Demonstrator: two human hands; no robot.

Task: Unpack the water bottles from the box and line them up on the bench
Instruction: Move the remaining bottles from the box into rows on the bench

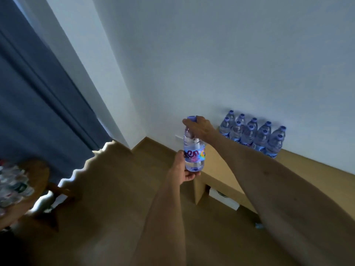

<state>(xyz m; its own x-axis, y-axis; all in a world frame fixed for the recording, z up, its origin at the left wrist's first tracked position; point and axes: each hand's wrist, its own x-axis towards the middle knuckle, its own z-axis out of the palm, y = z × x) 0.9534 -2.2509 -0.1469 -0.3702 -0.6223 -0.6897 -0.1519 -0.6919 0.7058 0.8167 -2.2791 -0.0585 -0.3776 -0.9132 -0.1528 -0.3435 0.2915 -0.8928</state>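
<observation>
You get one head view: wide-angle, tilted, looking forward and down past both arms toward the far-right bench (221,169).

Two bare forearms, bare hands

Sleeveless up to the frame edge; no glove, ring, watch or band on left hand (185,169) at 6 o'clock or right hand (201,127) at 1 o'clock.

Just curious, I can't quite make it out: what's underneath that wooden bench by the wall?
Under the bench, a white box-like item shows in the opening behind its leg. Its markings are too blurred to read. The right forearm covers the rest of the space, so anything further along is hidden.
</observation>
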